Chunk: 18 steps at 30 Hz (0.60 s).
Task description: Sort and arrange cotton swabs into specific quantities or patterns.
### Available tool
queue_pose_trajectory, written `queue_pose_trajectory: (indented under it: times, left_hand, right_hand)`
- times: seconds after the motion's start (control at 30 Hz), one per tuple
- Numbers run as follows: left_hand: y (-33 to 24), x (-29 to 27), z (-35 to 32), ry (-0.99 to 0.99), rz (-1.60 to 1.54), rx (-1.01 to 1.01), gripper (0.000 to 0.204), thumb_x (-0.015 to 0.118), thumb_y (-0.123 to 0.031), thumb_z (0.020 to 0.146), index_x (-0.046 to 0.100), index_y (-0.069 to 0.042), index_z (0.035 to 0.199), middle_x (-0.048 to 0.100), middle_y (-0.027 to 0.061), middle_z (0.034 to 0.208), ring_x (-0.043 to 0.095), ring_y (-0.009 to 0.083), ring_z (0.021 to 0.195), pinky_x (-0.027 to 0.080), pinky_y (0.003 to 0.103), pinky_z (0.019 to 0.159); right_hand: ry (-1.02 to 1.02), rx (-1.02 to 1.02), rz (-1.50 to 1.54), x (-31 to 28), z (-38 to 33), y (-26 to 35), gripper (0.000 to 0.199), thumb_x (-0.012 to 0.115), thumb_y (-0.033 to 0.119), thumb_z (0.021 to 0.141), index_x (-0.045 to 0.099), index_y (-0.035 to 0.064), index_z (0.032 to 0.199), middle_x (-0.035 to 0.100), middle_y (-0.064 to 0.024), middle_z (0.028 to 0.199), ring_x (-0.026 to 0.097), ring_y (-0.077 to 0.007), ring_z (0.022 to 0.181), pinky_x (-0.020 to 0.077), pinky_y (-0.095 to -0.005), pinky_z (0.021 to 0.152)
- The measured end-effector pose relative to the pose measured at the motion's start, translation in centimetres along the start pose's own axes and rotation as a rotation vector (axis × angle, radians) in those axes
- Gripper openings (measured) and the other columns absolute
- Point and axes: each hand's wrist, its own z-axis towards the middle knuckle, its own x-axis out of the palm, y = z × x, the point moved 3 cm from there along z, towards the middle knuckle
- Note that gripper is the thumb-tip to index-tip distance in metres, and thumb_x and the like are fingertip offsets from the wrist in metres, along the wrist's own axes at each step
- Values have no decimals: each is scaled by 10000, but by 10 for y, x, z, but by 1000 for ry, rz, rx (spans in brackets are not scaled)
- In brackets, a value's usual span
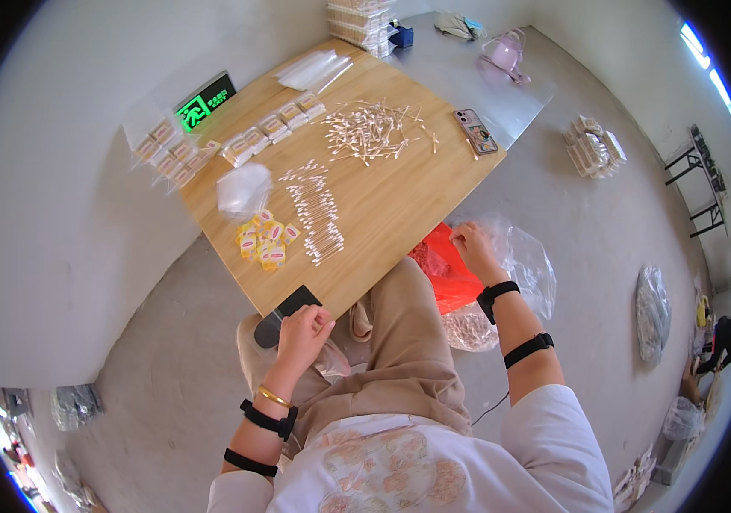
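My right hand (475,248) is beside the table's right edge, its fingers pinched at the rim of a red plastic bag (451,278). My left hand (304,333) is curled closed over the near corner of the wooden table (391,231), next to a dark flat object (290,311); whatever its fingers may hold is hidden. On the tabletop, cotton swabs (316,214) lie in a long row, with a loose heap of swabs (371,131) farther back. Left of the row are a small pile of yellow-and-white labels (266,240) and a stack of clear plastic film (244,188).
Packed swab boxes (271,128) line the table's left side, near more stacked packs (169,154) and a green-lit exit sign (205,101). A phone (475,131) lies at the right edge. Clear plastic bags (526,261) surround the red bag. More packs (594,147) stand on the floor.
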Motion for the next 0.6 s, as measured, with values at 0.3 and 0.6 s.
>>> queue_pose_trajectory:
  times: [0.3,0.6]
  left_hand:
    - [23,30,21,42,325,18,354,743,-261,823,585,-36,1046,592,150,1029,620,322,1001,508,436,795]
    - [30,34,41,329,375,-279,482,754,-371,840,594,-40,1151,572,169,1165,596,351,1129,530,434,913]
  right_hand:
    - [252,-254,114,65,24,128,161,682,147,818,680,72,961,632,-158,997,596,-358,1006,491,-427,867]
    - [366,-390,-211,142,15,184,531,733,223,795,585,140,1298,468,-135,1370,462,-338,1261,409,-474,1030]
